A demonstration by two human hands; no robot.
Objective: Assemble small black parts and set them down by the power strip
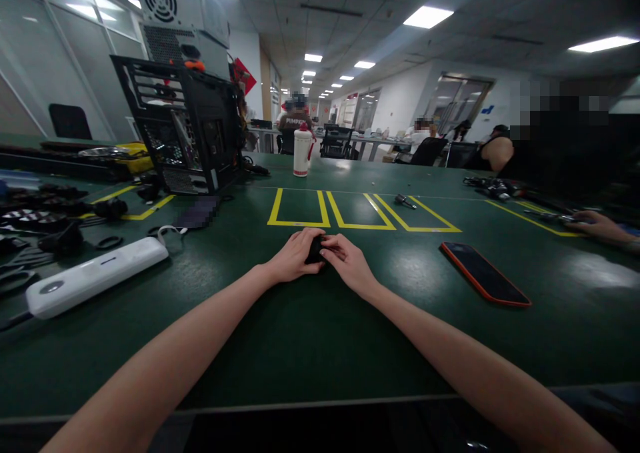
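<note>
Dimmish indoor light, overhead from white ceiling panels point(429, 17), some blown out. Soft glare patches on green tabletop point(300, 346). Small black object point(315, 249) underexposed, detail lost. Wide-angle stretch toward edges, left-side clutter point(35, 223) smeared, far background soft, pixelated blocks upper right.

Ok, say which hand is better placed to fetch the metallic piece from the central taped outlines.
Probably the right hand: it is nearer the metallic piece, though also busy at the black object in the left hand.
</note>
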